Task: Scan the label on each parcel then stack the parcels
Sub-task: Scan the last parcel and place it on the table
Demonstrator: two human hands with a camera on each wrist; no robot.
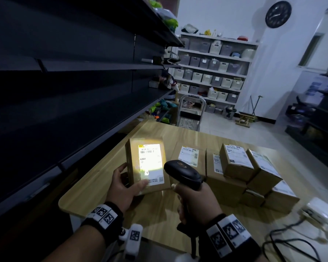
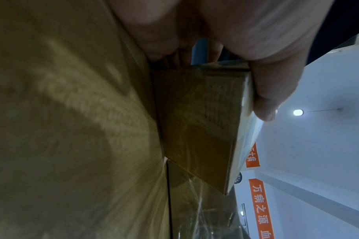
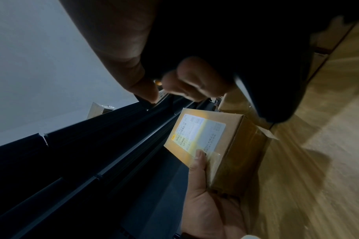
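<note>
Nearest the camera, both wrists wear black bands with white coded markers; black cables (image 1: 284,241) trail over the light wooden table (image 1: 95,193) at right toward a white adapter block (image 1: 319,208). Right hand (image 1: 197,203) is wrapped round the grip of a black handheld barcode scanner (image 1: 184,173), its head pointing at the parcel. Left hand (image 1: 124,191) grips a small brown cardboard parcel (image 1: 133,167) by its near left corner, thumb on the front face touching the lower edge of the white printed shipping label (image 1: 151,163), fingers behind. Parcel is held above the table, tilted up toward the camera; label is washed out by the scanner's bright light, barcode near the top. Just beyond and right, a cluster of brown labelled cardboard boxes (image 1: 235,165) sits on the table, some stacked. Dark metal shelving (image 1: 64,87) runs along the left. Farther back, a white shelf unit with storage bins (image 1: 212,72) and a black wall clock (image 1: 278,14).
</note>
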